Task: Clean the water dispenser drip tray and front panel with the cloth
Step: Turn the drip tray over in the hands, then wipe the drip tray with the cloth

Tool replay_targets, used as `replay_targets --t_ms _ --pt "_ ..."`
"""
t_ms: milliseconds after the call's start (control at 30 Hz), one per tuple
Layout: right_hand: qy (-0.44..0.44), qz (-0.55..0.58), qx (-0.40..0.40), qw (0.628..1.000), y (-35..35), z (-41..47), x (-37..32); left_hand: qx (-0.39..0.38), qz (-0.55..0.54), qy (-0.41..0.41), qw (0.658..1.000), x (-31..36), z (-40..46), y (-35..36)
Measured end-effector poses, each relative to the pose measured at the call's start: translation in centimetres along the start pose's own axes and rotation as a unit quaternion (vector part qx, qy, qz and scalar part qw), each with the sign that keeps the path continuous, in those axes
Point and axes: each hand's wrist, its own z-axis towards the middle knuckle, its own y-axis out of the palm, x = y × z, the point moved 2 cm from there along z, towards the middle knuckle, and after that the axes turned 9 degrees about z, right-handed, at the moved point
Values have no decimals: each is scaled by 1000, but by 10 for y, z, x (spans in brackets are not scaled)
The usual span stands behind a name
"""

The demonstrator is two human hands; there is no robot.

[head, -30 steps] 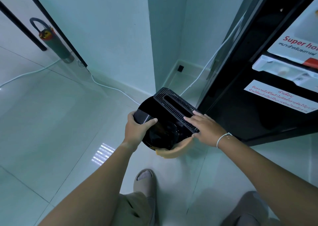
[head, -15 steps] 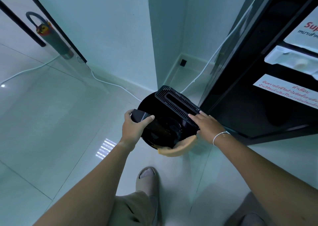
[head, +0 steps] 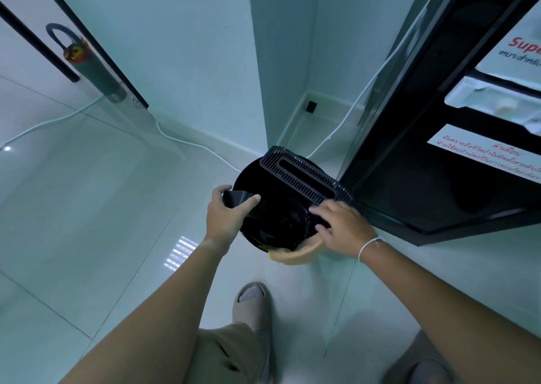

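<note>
At the bottom of the frame two bare forearms reach up from the lower corners, with a beige trouser leg and a grey slipper (head: 251, 299) on the pale tiled floor (head: 87, 237) between them. At centre, the left hand (head: 227, 218) has its fingers and thumb curled round the left edge of the black drip tray (head: 272, 208), pinching a folded corner of it, so the tray lies to the right of that grip and tilts up toward the top of the frame. The right hand (head: 342, 228), wearing a thin white bracelet, has its fingers bent onto the near end of the slotted black grille (head: 304, 176) that lies diagonally across the tray; whether it grips or only presses cannot be told. A peach-coloured cloth (head: 295, 255) shows under the tray's lower edge, just below the right hand. At the right stands the black water dispenser (head: 439, 179), its front panel carrying white labels with red lettering. Farther up, a white cable (head: 187, 142) runs along the wall's base.
</note>
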Motion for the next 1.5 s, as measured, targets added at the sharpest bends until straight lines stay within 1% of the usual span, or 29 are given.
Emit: replay_targets --t_ms 67,167,233,300,433,500,567,633,700,733,767,800,867,933,1000,1067,1100,1167,1267,1333,1433,1500 --pt "10 -9 -68 998 13 -10 -5 2 14 0 1000 1 -2 -3" --pt "-5 -103 -127 986 22 -16 -5 8 37 -2 999 2 -3 -11" --pt "-12 -145 -128 981 25 -15 -4 10 48 -1 999 5 -4 -15" --pt "-20 -179 -106 978 26 -14 -6 7 60 -11 998 9 -8 -19" --pt "-47 -204 -71 975 25 -12 -12 -7 74 -28 997 12 -14 -27" --pt "-53 -175 -53 982 21 -15 -14 -5 75 -29 997 12 -17 -29" --pt "-43 -102 -34 993 16 -21 -17 -14 68 -35 997 14 -19 -29" --pt "-20 -5 -11 1000 6 -28 -20 -33 57 -41 997 18 -23 -27" --pt "28 127 26 991 -3 -32 -23 -45 55 -39 997 21 -25 -26" --pt "65 206 52 975 -9 -34 -25 -49 54 -36 997 23 -27 -26" --pt "101 284 77 950 -15 -35 -27 -51 49 -35 997 25 -30 -26" --pt "128 353 102 921 -22 -36 -30 -53 43 -34 997 28 -33 -26" --pt "152 467 144 859 -34 -38 -38 -58 29 -36 997 34 -40 -26" --pt "149 549 174 804 -44 -38 -50 -61 12 -38 997 38 -46 -26" --pt "138 608 186 759 -49 -38 -65 -63 -8 -41 997 41 -50 -27" --pt "116 650 183 728 -50 -37 -83 -68 -23 -42 997 44 -54 -26" --pt "100 660 178 723 -50 -36 -92 -67 -27 -42 997 46 -55 -25" --pt "68 660 172 728 -45 -35 -112 -59 -27 -37 997 50 -59 -25" --pt "24 635 145 758 -32 -36 -139 -10 9 0 1000 54 -61 -28" --pt "-1 607 131 784 -20 -37 -153 23 55 32 998 54 -62 -33" --pt "-61 511 150 844 -3 -37 -167 37 98 63 992 54 -66 -46" --pt "-87 472 148 865 3 -38 -174 45 99 67 992 54 -69 -53"
